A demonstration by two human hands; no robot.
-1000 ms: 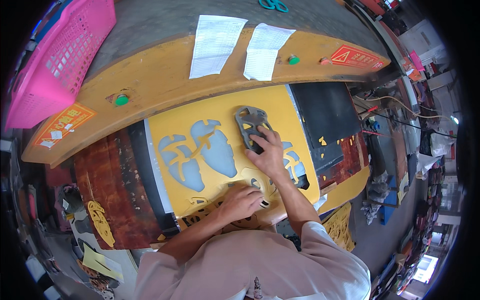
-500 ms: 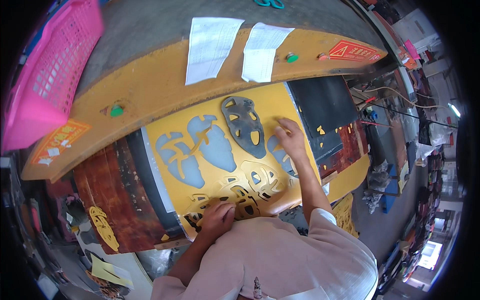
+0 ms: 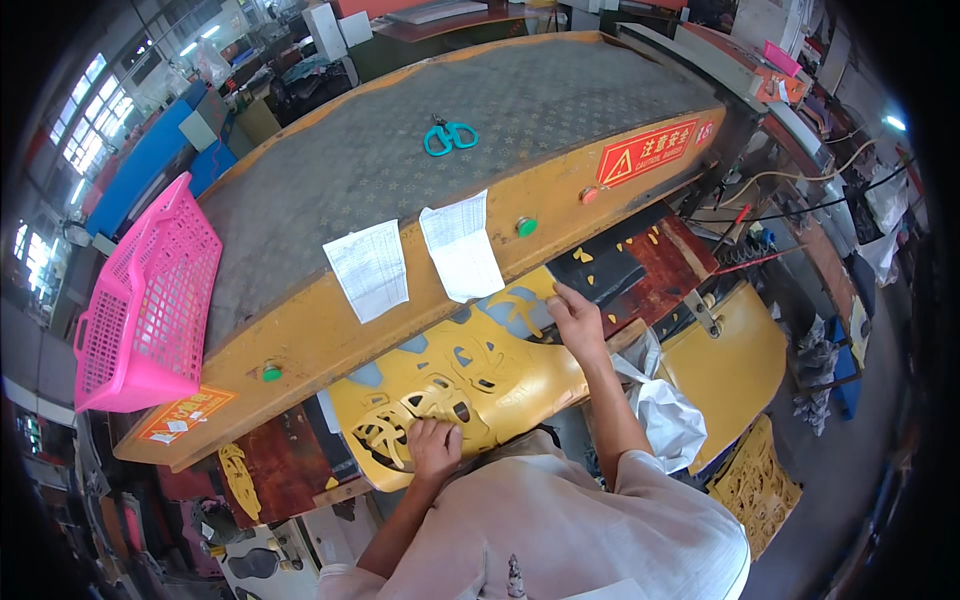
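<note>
A yellow sheet (image 3: 535, 375) with cut-out openings lies over the machine bed, its near edge curving down toward me. My right hand (image 3: 577, 318) pinches the sheet's right edge, close under the yellow beam. On the left part of the sheet sit several loose yellow cut pieces (image 3: 400, 415) with openwork shapes. My left hand (image 3: 435, 448) rests against these pieces with curled fingers; what its fingertips hold, if anything, is hidden. Grey-blue gaps show where shapes are cut out of the sheet, partly covered by the beam.
A yellow press beam (image 3: 300, 345) with green buttons and two hanging papers (image 3: 368, 270) crosses ahead. A pink basket (image 3: 165, 300) and teal scissors (image 3: 450, 137) sit on its top. To the right are a white plastic bag (image 3: 665, 410) and another yellow sheet (image 3: 735, 350).
My view has tilted up, showing more of the machine's top. My right hand has gone from hovering over the sheet to its right edge. The dark cutting die is out of sight now.
</note>
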